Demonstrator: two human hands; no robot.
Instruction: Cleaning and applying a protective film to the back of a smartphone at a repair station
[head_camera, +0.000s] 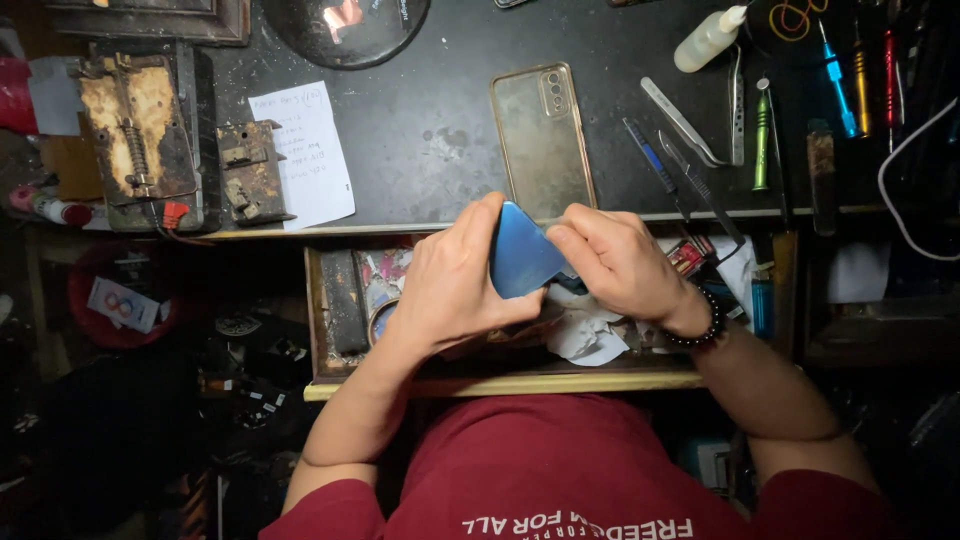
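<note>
At frame centre, left hand (450, 285) and right hand (615, 262) clamp their fingers on a blue phone (522, 258), seemingly prying its back; a firmer thumb grip comes next.

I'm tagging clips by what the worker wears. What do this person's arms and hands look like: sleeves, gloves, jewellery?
Both hands are bare, with no gloves. The left hand shows no ring or band on its wrist. The right hand has a bracelet of round black beads around the wrist. Both forearms are uncovered; short dark red sleeves of a T-shirt with white lettering cover only the upper arms.
</note>
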